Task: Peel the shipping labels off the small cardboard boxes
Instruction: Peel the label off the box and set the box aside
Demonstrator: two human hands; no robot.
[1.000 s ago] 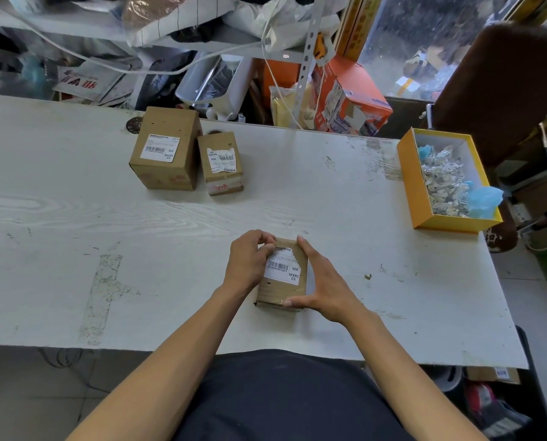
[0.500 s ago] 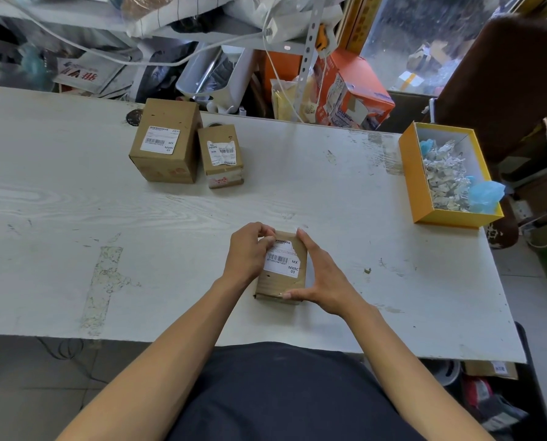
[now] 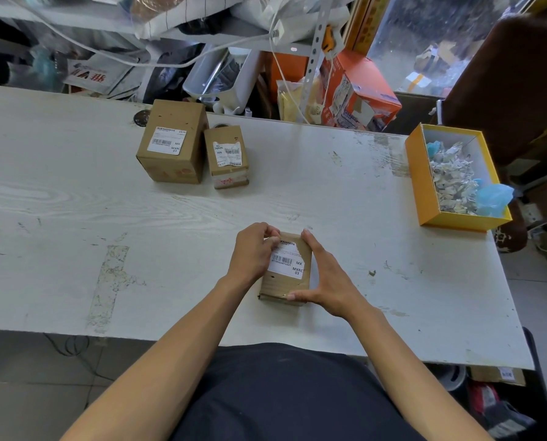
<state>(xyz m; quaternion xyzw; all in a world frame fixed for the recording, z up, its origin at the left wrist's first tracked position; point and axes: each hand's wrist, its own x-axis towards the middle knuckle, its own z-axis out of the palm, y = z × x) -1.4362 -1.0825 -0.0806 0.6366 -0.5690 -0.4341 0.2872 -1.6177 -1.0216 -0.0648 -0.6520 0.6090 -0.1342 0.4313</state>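
**Label corner starting to lift**

Your left hand (image 3: 253, 251) fingertips now pinch the label (image 3: 286, 261) at its far-left corner; vs. a sec ago that top edge looks torn/raised. Right hand (image 3: 324, 278) braces the small box (image 3: 284, 281), fingers straight along its side, thumb at the near end. Box sits on the counter (image 3: 75, 218) in front of you. Two more labelled boxes (image 3: 173, 144) wait farther back; scraps box (image 3: 424, 186) to the right.

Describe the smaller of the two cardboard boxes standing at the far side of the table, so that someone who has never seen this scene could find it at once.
Start at the white table and look to its far edge, left of the middle, where two brown boxes stand side by side. The smaller box is the right one, beside the larger box. Its white label is wrinkled, and it has red print low on the front.
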